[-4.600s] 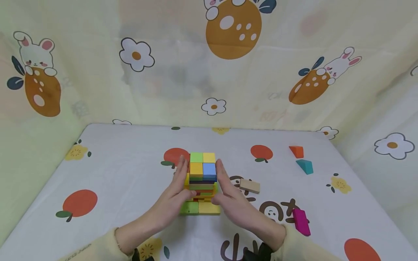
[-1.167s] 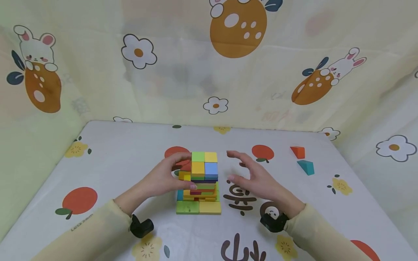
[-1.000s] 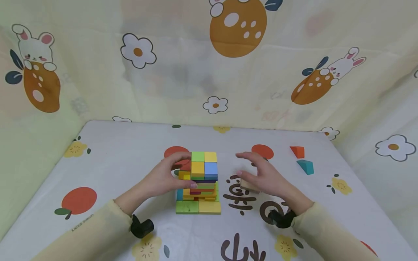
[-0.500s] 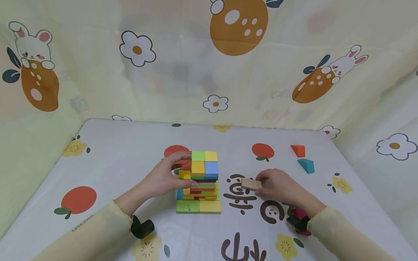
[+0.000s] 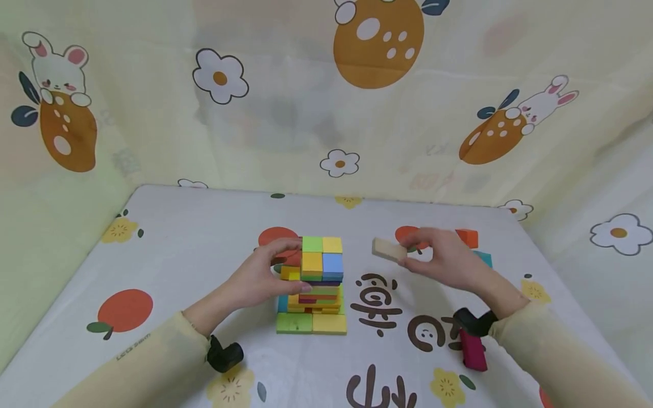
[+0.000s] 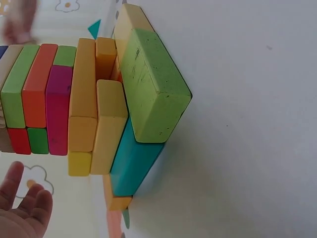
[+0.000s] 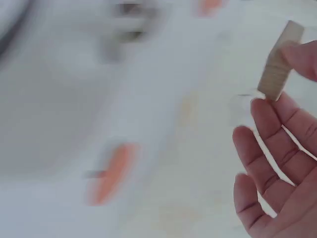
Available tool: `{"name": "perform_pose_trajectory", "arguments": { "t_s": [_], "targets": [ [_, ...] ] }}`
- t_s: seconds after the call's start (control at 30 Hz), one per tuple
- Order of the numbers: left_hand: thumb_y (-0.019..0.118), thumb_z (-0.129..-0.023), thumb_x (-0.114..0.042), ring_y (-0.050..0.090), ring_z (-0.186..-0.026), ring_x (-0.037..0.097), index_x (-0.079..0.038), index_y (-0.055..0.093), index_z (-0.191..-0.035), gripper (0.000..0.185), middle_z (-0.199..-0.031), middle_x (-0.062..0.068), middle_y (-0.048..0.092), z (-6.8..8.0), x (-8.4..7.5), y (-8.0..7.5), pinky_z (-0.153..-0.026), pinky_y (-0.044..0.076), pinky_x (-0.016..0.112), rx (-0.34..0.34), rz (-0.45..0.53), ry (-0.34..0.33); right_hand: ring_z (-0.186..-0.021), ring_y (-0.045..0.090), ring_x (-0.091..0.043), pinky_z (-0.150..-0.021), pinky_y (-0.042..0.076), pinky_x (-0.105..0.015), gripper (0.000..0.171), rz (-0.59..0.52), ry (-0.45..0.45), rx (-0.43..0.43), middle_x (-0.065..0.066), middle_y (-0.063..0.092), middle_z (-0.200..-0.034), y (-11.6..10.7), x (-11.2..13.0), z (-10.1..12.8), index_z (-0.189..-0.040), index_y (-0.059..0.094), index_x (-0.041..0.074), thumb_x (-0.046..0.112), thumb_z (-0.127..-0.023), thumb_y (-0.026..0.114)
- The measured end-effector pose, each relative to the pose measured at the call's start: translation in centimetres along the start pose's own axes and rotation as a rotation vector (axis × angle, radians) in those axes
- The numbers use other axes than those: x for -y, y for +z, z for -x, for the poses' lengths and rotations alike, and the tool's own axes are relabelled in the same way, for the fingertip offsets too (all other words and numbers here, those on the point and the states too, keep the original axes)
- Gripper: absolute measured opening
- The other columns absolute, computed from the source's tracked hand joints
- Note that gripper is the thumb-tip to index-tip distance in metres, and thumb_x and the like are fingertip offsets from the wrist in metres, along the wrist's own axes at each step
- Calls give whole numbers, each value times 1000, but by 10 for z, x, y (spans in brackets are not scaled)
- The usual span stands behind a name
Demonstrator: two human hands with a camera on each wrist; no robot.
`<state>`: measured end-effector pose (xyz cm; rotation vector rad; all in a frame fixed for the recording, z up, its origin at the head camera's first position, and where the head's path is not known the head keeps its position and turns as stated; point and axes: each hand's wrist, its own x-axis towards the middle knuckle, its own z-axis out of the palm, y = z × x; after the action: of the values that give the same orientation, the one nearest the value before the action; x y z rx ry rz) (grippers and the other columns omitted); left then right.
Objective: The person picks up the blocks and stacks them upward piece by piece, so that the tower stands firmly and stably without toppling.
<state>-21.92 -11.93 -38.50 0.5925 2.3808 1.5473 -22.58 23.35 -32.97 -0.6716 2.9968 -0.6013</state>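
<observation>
A tower of coloured wooden blocks (image 5: 322,263) stands in the middle of the table, with green and yellow blocks at its base and yellow, green and blue ones on top. My left hand (image 5: 257,275) holds its left side, thumb across the front and index finger behind the upper part. In the left wrist view the other fingers (image 6: 42,208) are spread beside the stack (image 6: 81,94). To the right of the tower, my right hand (image 5: 446,258) pinches one end of a plain wooden block (image 5: 389,249) between thumb and fingers, above the table.
An orange triangular block (image 5: 467,238) and a teal one (image 5: 484,259) lie at the back right, partly covered by the right hand. Near the right wrist lies a magenta block (image 5: 474,351). A patterned curtain (image 5: 285,130) hangs behind the table.
Both hands flanked the tower at first. My right hand then moved right, took hold of the plain wooden block and lifted it up and back. My left hand has stayed at the tower.
</observation>
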Motion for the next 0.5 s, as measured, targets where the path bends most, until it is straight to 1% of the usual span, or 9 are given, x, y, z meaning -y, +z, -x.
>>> {"name": "perform_pose_trajectory", "arguments": {
  "t_s": [0.03,0.1,0.17,0.2,0.33,0.5],
  "targets": [
    [88,-81,-22,49,-137,40,-13,55,-143,70,-144,7,58,0,0,0,-111,46,60,0,1,2,-96,63,-23,-83,56,-44,23,-4,-37,-22,-6,74,-104,-9,9,-5,-107,75,8,21,-88,80],
    [88,-81,-22,50,-137,40,-13,55,-143,70,-144,7,58,0,0,-1,-111,46,60,1,7,4,-99,63,-24,-88,56,-50,24,-10,-92,-37,-7,73,-109,-25,30,-16,-109,74,8,21,-89,79],
    [88,-82,-21,50,-136,41,-13,55,-143,70,-144,7,58,0,1,-1,-111,46,60,1,13,0,-102,63,-24,-92,54,-52,21,-20,-152,-41,-6,72,-110,-33,48,-27,-107,73,9,20,-89,78],
    [87,-82,-21,50,-136,41,-12,55,-143,69,-144,7,57,0,1,-1,-111,46,60,2,17,-1,-103,63,-23,-92,55,-51,20,-27,-176,-33,-5,72,-110,-35,56,-32,-106,73,10,20,-89,78],
    [87,-82,-21,50,-136,40,-12,55,-143,69,-143,8,58,0,0,-1,-111,45,60,3,19,-1,-101,60,-19,-87,54,-40,17,-32,-235,30,-2,69,-109,-31,82,-49,-103,72,13,22,-90,77],
    [87,-82,-22,51,-135,38,-14,57,-142,68,-139,6,60,0,0,-2,-112,43,62,6,12,12,-102,60,-20,-88,54,-37,18,3,-258,104,-2,68,-111,-20,98,-61,-102,71,13,23,-88,78]
  ]
}}
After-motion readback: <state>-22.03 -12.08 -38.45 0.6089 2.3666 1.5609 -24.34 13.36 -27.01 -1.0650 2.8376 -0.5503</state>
